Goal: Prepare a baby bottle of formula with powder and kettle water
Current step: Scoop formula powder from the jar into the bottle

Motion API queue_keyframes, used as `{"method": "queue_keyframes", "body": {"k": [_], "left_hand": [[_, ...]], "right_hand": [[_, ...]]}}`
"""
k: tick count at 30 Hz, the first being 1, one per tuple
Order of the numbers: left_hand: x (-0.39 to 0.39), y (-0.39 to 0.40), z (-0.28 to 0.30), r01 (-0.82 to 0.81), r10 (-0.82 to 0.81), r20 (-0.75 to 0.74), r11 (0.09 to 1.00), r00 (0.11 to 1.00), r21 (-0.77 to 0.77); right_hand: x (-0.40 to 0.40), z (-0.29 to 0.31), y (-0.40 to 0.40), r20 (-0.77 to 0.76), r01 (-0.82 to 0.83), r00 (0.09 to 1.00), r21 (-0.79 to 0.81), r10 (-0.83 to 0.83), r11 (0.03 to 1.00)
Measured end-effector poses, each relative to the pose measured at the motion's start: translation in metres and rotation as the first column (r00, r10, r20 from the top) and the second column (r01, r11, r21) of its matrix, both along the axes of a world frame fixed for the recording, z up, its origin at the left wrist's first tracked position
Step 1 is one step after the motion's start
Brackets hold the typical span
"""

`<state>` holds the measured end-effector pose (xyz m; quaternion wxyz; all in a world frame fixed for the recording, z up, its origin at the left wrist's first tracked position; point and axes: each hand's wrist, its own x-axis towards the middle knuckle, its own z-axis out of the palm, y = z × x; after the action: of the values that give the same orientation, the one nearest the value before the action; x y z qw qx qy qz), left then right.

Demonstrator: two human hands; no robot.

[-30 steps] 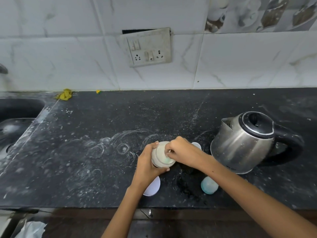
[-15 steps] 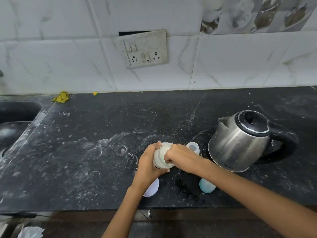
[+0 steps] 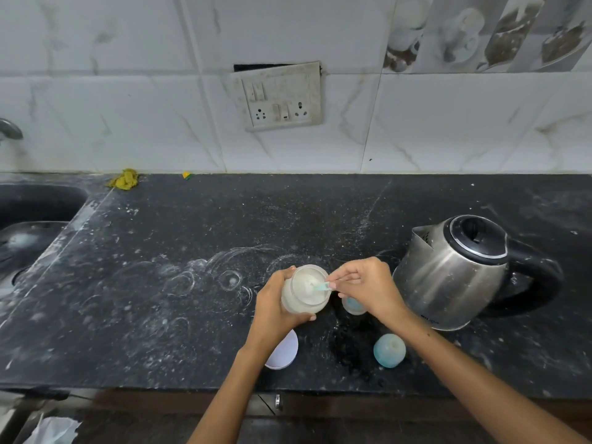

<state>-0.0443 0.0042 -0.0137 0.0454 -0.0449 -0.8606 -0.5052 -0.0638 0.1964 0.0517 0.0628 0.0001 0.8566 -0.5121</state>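
The right hand (image 3: 368,288) pinches a scoop (image 3: 322,286) dipped in the powder jar (image 3: 304,293) gripped by the left hand (image 3: 277,304), the bottle (image 3: 354,305) touching the jar at 3 o'clock, kettle (image 3: 455,274) farther right, cap (image 3: 389,350) at 5 o'clock.

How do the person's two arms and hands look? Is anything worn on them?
Both forearms are bare as far as the frame shows: no sleeves, watch or bracelet. The left hand and the right hand wear no gloves, and no rings are visible. The nails look short and unpainted.
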Motion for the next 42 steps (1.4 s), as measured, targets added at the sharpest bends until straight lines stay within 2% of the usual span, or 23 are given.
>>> {"method": "queue_keyframes", "body": {"k": [3,6,14,16,21,26,29,32,35,38,42], "left_hand": [[-0.001,0.0,0.0,-0.005,0.005,0.0,1.0,1.0,0.01],[-0.002,0.0,0.001,-0.009,0.009,0.002,1.0,1.0,0.013],[-0.003,0.001,0.002,-0.015,0.015,0.018,1.0,1.0,0.018],[-0.004,0.0,0.001,-0.017,0.017,0.025,1.0,1.0,0.023],[-0.005,-0.002,0.0,-0.013,0.01,0.066,0.999,0.998,0.045],[-0.006,-0.004,-0.002,-0.047,0.041,0.127,0.998,0.991,0.045],[0.001,0.004,0.002,-0.089,0.087,0.072,0.996,0.994,0.017],[0.016,0.029,0.017,-0.177,0.182,-0.124,0.983,0.975,0.049],[0.036,0.065,0.024,-0.076,0.104,-0.29,0.992,0.951,0.105],[0.044,0.094,0.014,0.038,-0.009,-0.237,0.992,0.971,0.119],[0.031,0.116,-0.006,0.065,-0.055,-0.117,0.994,0.992,0.086]], "right_hand": [[0.005,-0.007,0.003,-0.101,-0.004,0.995,0.077,0.011,0.997],[0.01,-0.01,0.004,-0.18,-0.019,0.983,0.083,0.034,0.996],[0.011,-0.013,0.003,-0.242,-0.001,0.97,0.068,0.017,0.998],[0.01,-0.014,0.003,-0.206,0.033,0.978,0.015,-0.029,0.999],[0.004,-0.008,0.002,0.061,0.177,0.984,-0.311,-0.167,0.934],[0.005,0.001,0.001,0.201,0.267,0.96,-0.453,-0.194,0.85],[0.012,0.006,0.01,0.227,0.328,0.943,-0.519,-0.242,0.789],[0.024,0.012,0.025,0.221,0.381,0.924,-0.574,-0.311,0.725],[0.035,0.015,0.041,0.223,0.433,0.898,-0.605,-0.38,0.668],[0.042,0.013,0.055,0.226,0.486,0.865,-0.596,-0.448,0.638],[0.047,0.007,0.064,0.216,0.525,0.837,-0.579,-0.503,0.624]]}}
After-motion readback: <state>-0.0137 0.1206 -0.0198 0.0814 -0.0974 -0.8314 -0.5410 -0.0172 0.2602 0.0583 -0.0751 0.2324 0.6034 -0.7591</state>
